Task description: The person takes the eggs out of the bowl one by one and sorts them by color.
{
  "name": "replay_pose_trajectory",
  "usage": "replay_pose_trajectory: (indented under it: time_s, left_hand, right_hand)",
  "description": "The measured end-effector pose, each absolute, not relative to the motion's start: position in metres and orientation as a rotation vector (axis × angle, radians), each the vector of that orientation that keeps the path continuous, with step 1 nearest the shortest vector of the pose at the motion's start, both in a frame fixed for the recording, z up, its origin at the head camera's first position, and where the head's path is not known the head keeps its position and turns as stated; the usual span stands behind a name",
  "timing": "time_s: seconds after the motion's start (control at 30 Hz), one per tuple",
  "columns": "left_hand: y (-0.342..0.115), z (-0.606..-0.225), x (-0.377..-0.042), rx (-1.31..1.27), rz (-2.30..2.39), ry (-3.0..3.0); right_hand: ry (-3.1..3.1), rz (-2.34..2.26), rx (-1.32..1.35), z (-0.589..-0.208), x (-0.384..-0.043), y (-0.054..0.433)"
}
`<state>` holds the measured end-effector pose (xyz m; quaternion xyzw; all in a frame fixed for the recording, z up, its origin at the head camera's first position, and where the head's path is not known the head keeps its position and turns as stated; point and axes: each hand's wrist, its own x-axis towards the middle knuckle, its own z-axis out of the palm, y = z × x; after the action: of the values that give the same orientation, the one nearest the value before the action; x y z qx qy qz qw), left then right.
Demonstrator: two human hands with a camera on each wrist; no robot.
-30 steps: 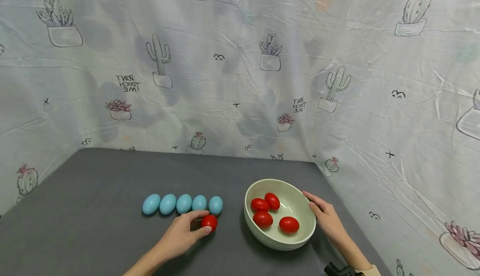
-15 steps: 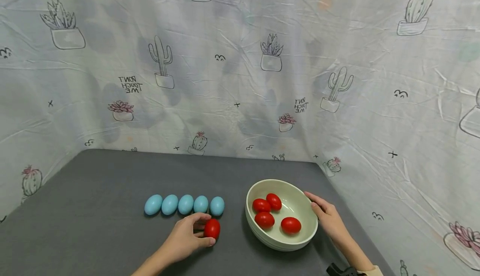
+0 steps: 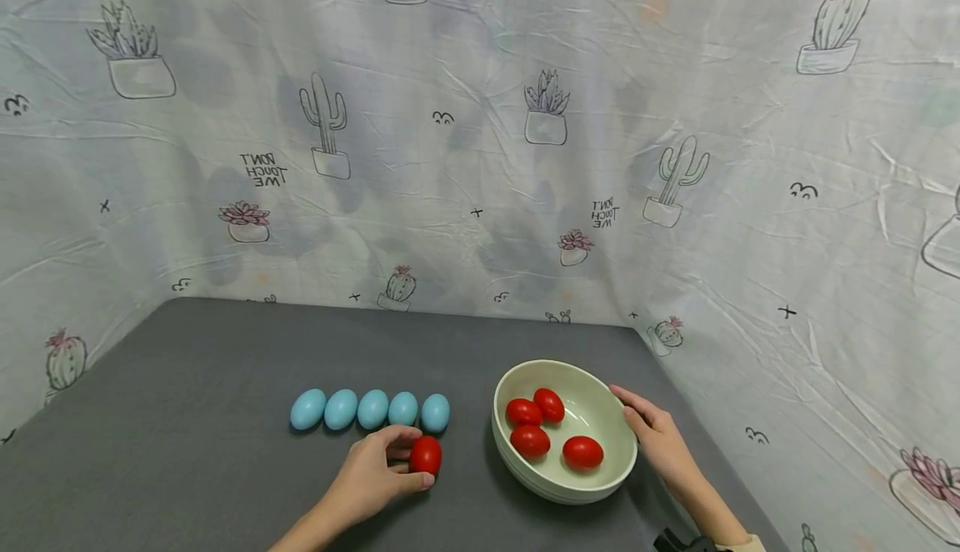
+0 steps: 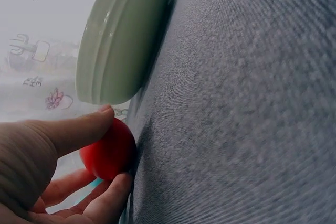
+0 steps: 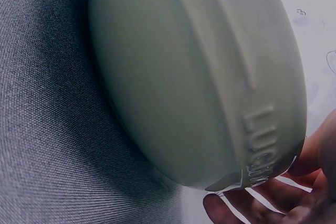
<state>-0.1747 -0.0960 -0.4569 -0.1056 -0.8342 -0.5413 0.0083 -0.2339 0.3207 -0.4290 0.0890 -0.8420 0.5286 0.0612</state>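
Observation:
My left hand (image 3: 375, 470) holds a red egg (image 3: 426, 456) between thumb and fingers, just in front of the right end of a row of blue eggs (image 3: 372, 409). The left wrist view has the red egg (image 4: 110, 150) low beside the grey cloth, thumb on one side and fingertips on the other. To the right stands a pale green bowl (image 3: 558, 495) with several red eggs (image 3: 582, 453) inside. My right hand (image 3: 660, 439) grips the bowl's right side, thumb at the rim and fingers along the outer wall. Raised letters show on the bowl (image 5: 173, 77) in the right wrist view.
A dark grey cloth (image 3: 187, 452) covers the table. Behind and to the right, a pale curtain (image 3: 465, 160) printed with cacti closes in the table. A black band (image 3: 686, 542) is on the right wrist.
The left hand has drawn the red egg slightly toward the front, away from the blue row. The view has shifted a little. The right hand stays at the bowl.

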Motion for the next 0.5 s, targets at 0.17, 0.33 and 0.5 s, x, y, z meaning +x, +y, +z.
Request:
replay_pose_trajectory:
  time_s: [0.17,0.33,0.5]
  left_hand:
    - [-0.0943,-0.4578,-0.1742,-0.345,-1.708,-2.568]
    - [-0.0938,-0.4586,-0.175,-0.361,-1.724,-2.552]
    - [-0.093,-0.4586,-0.1751,-0.353,-1.723,-2.556]
  right_hand:
    - [-2.55,1.593,0.27,-0.4279,-0.2325,0.3209]
    - [-2.561,1.594,0.259,-0.4263,-0.2318,0.3212]
    - [-2.564,1.59,0.26,-0.4256,-0.2317,0.3212]
